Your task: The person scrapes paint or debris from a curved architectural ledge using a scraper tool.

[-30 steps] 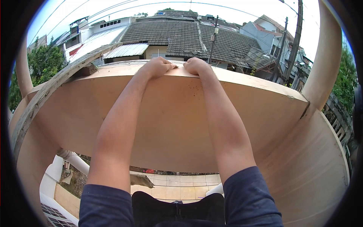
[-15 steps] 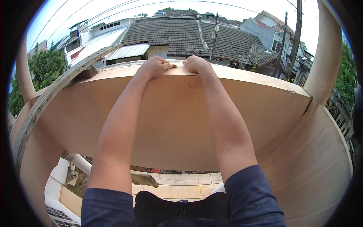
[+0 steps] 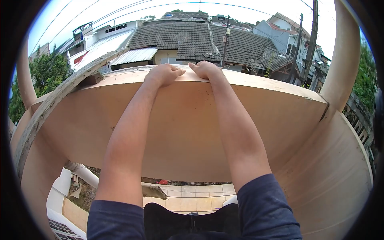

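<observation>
L hand (image 3: 165, 75) & R hand (image 3: 205, 70) curled on wall top (image 3: 256, 81), can't tell if pinching; prob. bracing; next move needs firm hold w/ both.

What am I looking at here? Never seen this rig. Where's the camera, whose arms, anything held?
No machine here: the arms belong to a person working bare-handed. The view is from a camera on their head, looking forward and down.

The left hand and right hand rest close together on top of a peach-coloured wall. I can't make out anything held; the fingers are partly hidden.

To the left, what looks like a weathered board crosses the wall, with a dark block beside it. Beyond is a tiled roof.
</observation>
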`<state>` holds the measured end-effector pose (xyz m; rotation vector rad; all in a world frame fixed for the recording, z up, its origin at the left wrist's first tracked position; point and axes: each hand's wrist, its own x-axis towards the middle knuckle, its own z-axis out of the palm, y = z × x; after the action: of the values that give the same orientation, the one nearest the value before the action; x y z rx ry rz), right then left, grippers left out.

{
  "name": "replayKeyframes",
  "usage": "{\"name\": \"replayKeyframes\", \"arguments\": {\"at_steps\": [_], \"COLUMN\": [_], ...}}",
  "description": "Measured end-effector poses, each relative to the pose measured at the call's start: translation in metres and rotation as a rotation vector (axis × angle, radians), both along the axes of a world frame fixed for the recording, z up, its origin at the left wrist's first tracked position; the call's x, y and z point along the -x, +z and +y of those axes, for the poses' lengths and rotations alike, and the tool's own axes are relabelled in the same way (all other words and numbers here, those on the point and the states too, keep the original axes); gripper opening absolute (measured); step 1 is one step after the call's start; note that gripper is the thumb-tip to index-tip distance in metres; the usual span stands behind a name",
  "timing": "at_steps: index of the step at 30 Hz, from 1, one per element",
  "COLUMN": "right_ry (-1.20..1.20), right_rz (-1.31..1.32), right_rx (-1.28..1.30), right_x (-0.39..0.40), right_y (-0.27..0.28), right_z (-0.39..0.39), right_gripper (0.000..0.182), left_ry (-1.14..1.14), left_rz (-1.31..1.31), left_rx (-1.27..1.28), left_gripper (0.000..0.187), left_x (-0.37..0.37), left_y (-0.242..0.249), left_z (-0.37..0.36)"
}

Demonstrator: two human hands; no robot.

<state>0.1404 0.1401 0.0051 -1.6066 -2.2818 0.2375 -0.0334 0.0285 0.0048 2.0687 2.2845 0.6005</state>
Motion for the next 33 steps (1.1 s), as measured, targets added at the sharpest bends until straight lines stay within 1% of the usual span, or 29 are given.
{"name": "replayKeyframes", "arguments": {"at_steps": [1,2,4,5,7,8,10,11,12,14,15,16,18,19,21,25,26,27,28,30,31,32,33], "right_ry": [-0.003,-0.006,0.042,0.029,0.02,0.005,0.014,0.003,-0.006,0.03,0.017,0.018,0.006,-0.006,0.008,0.014,0.014,0.016,0.013,0.023,0.023,0.022,0.017], "right_rz": [0.016,0.017,-0.02,-0.004,-0.001,0.006,0.015,0.007,-0.003,-0.005,-0.013,-0.014,-0.017,-0.001,0.007,-0.002,-0.003,0.007,0.008,-0.008,-0.018,-0.013,-0.009], "right_rx": [0.019,0.025,0.04,0.025,0.017,0.014,0.036,0.027,0.024,0.059,0.04,0.044,0.038,0.05,0.054,0.053,0.052,-0.003,-0.008,0.026,0.028,0.025,0.026], "right_x": [0.0,-0.002,-0.004,-0.004,-0.001,-0.001,-0.004,-0.005,-0.004,-0.002,-0.001,-0.002,-0.003,-0.001,-0.002,-0.002,-0.003,-0.004,-0.003,-0.002,-0.003,-0.003,-0.003], "right_y": [0.001,0.002,0.004,0.004,0.001,0.0,0.005,0.007,0.006,0.005,0.004,0.003,0.004,0.003,0.003,0.005,0.004,0.002,0.0,0.0,0.002,0.004,0.005], "right_z": [-0.002,-0.004,-0.006,-0.009,-0.004,-0.001,-0.011,-0.015,-0.015,-0.005,-0.005,-0.007,-0.007,-0.004,-0.004,-0.007,-0.007,-0.009,-0.005,0.0,-0.004,-0.007,-0.009], "right_gripper": [0.066,0.066,0.068,0.066,0.066,0.066,0.066,0.067,0.067,0.067,0.068,0.068,0.066,0.064,0.064,0.062,0.062,0.06,0.06,0.063,0.064,0.064,0.063], "left_ry": [0.021,0.018,0.162,0.163,0.126,0.126,-0.122,-0.24,-0.239,-0.347,-0.324,-0.322,-0.223,-0.217,-0.079,-0.013,-0.108,-0.204,-0.207,-0.406,-0.393,-0.395,-0.363], "left_rz": [-0.039,-0.038,0.02,0.018,0.094,0.098,-0.054,-0.078,-0.076,0.005,0.095,0.095,0.24,0.243,0.258,0.24,0.217,0.194,0.196,0.202,0.252,0.257,0.268], "left_rx": [-0.032,-0.026,0.011,0.007,-0.025,-0.028,0.009,-0.085,-0.083,-0.191,-0.259,-0.255,-0.286,-0.285,-0.307,-0.326,-0.404,-0.481,-0.486,-0.89,-0.998,-1.001,-1.036], "left_gripper": [0.055,0.055,0.056,0.056,0.066,0.066,0.072,0.077,0.077,0.076,0.078,0.078,0.082,0.082,0.078,0.075,0.067,0.06,0.06,0.044,0.036,0.036,0.04], "left_x": [0.001,-0.001,-0.009,-0.008,-0.003,0.002,0.013,0.017,0.015,0.014,0.006,0.002,-0.003,-0.006,-0.014,-0.019,-0.013,-0.008,-0.004,0.0,-0.002,-0.002,-0.004], "left_y": [-0.003,-0.006,-0.004,-0.004,-0.008,-0.008,-0.008,-0.014,-0.013,-0.016,-0.017,-0.019,-0.022,-0.023,-0.023,-0.026,-0.029,-0.034,-0.043,-0.065,-0.071,-0.074,-0.075], "left_z": [0.003,0.007,0.008,0.008,0.011,0.012,0.015,0.017,0.011,-0.003,-0.016,-0.016,-0.018,-0.02,-0.023,-0.03,-0.029,-0.027,-0.022,-0.014,-0.013,-0.011,-0.011]}}
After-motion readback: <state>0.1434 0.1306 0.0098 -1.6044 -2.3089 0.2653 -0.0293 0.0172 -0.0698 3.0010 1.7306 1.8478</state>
